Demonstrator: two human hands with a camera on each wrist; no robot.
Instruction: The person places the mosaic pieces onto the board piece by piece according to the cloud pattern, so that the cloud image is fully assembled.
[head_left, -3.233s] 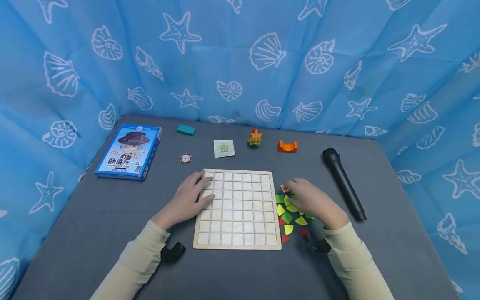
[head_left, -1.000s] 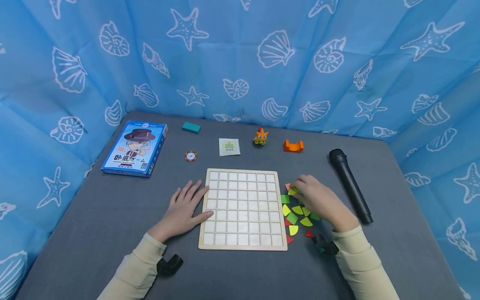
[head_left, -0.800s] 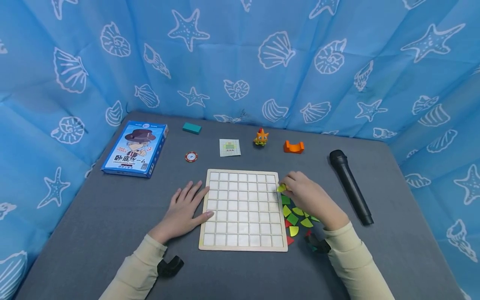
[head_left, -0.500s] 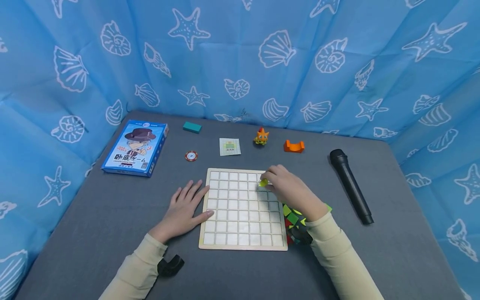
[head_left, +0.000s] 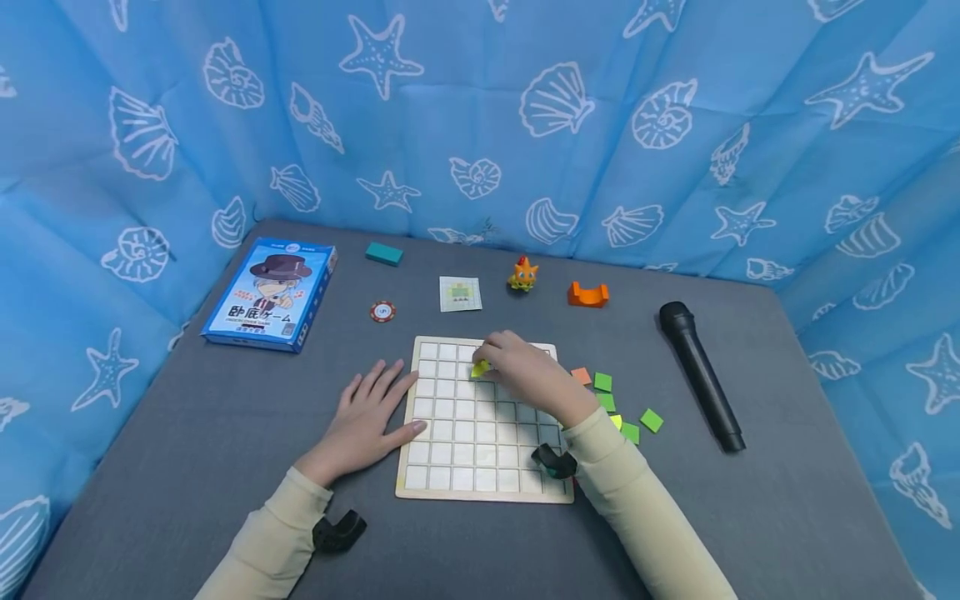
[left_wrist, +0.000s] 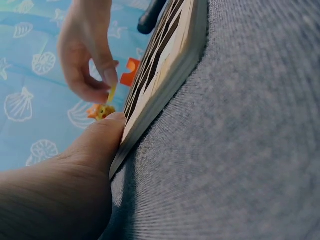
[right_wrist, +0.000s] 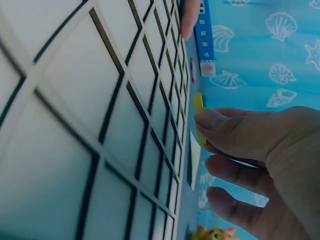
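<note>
A pale wooden grid board (head_left: 455, 454) with white square cells lies on the grey table. My right hand (head_left: 528, 375) is over its upper part, thumb and finger pinching a flat yellow quarter-circle tile (head_left: 480, 367). In the right wrist view the yellow tile (right_wrist: 199, 117) stands edge-on between the fingertips, close above the grid. My left hand (head_left: 367, 421) rests with spread fingers at the board's left edge; its thumb (left_wrist: 107, 135) touches the rim in the left wrist view. Green tiles (head_left: 602, 382) and an orange tile (head_left: 581, 377) lie right of the board, others hidden under the right forearm.
Behind the board are a pattern card (head_left: 460, 294), a poker chip (head_left: 382, 312), a teal block (head_left: 384, 254), an orange toy figure (head_left: 522, 274) and an orange curved block (head_left: 588, 294). A blue game box (head_left: 270, 296) lies left, a black microphone (head_left: 701, 375) right.
My right hand has picked a yellow quarter-circle tile from the pile and carried it left over the board. My left hand slid slightly down the board's left edge and has since stayed there.
</note>
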